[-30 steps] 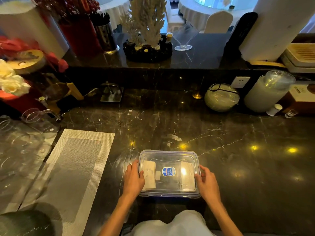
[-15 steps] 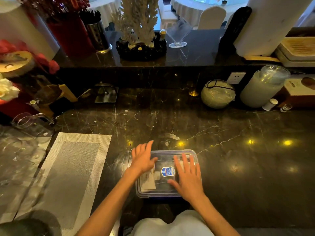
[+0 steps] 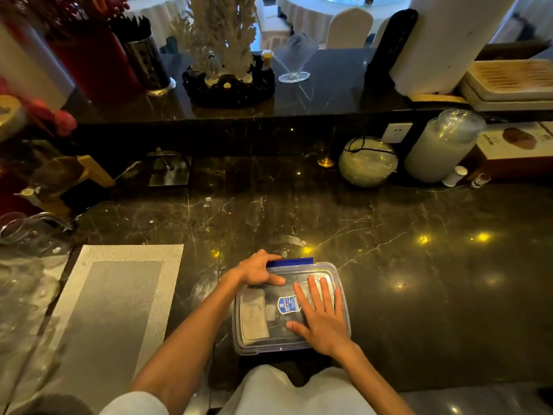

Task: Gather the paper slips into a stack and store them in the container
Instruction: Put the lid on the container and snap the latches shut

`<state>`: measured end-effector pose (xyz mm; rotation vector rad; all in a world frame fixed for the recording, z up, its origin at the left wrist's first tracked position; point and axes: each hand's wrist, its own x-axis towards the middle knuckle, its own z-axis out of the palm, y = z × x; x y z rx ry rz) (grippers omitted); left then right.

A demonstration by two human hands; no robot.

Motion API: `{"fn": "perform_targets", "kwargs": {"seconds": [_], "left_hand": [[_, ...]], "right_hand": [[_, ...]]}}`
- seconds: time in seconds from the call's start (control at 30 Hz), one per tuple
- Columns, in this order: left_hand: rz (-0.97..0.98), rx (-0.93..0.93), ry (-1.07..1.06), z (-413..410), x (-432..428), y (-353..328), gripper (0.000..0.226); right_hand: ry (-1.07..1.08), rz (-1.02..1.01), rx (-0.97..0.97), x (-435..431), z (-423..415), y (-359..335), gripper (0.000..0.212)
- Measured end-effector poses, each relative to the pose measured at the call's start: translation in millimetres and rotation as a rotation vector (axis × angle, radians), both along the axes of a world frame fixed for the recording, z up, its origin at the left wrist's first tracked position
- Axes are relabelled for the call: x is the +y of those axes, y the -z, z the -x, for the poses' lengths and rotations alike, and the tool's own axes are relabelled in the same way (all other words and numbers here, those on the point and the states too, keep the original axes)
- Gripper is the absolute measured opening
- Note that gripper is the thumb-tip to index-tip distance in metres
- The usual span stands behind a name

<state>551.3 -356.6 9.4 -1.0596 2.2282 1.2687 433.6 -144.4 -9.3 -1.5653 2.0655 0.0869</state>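
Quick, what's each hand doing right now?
Left hand: fingers curled on the blue latch at the container's far edge.
Right hand: open, flat on the lid.

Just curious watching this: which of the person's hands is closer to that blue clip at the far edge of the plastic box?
Left. The left hand is touching the blue clip at its near end. The right hand lies flat on the lid, nearer the person.

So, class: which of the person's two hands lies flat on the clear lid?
The right hand, palm down with its fingers spread beside the blue label. The left hand grips the far blue clip instead.
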Motion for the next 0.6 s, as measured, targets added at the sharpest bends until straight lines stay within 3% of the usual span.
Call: {"fn": "perform_targets", "kwargs": {"seconds": [0.17, 0.47, 0.6], "left_hand": [[0.230, 0.139, -0.068, -10.5, 13.4, 11.7, 0.058], [0.286, 0.197, -0.107, -6.9, 18.0, 12.0, 0.041], [0.369, 0.166, -0.061, -11.6, 22.5, 12.6, 0.045]], "right_hand": [[0.001, -0.013, 0.000, -0.7, 1.0, 1.5, 0.088], [-0.004, -0.024, -0.011, 0.2, 1.8, 2.3, 0.087], [0.011, 0.124, -0.012, 10.5, -2.2, 1.0, 0.083]]}}
